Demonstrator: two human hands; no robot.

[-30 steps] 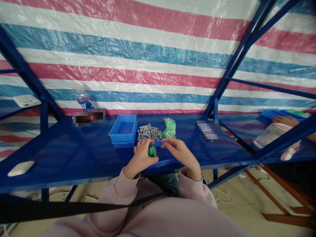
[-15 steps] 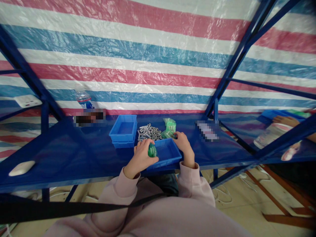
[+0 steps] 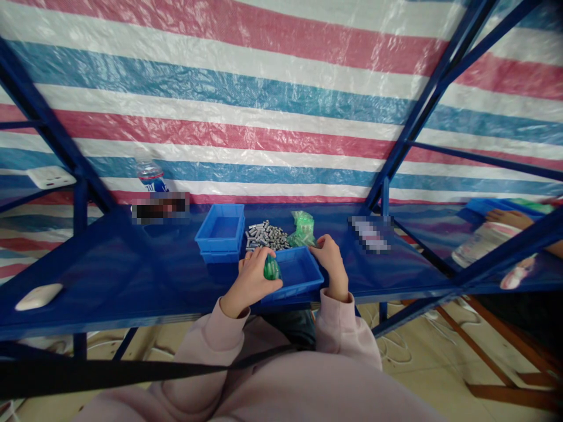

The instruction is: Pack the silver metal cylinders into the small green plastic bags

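In my left hand is a small green see-through bundle, held between thumb and fingers over the left side of a blue plastic tray. Its contents are too small to name. My right hand is closed in a pinch at the tray's far right corner, beside a crumpled green plastic bag. Whatever lies between those fingertips is hidden. Behind the tray, a pile of small silvery metal cylinders is spread on the blue table.
Two stacked blue trays stand left of the pile. Farther left are a water bottle and a white mouse-shaped object. A blurred-out flat item lies to the right. Beyond the frame post, another person's hand rests by a blue tray.
My right hand has shifted slightly, its fingers drawn a little away from the green bag. The left hand keeps its hold on the green bundle.
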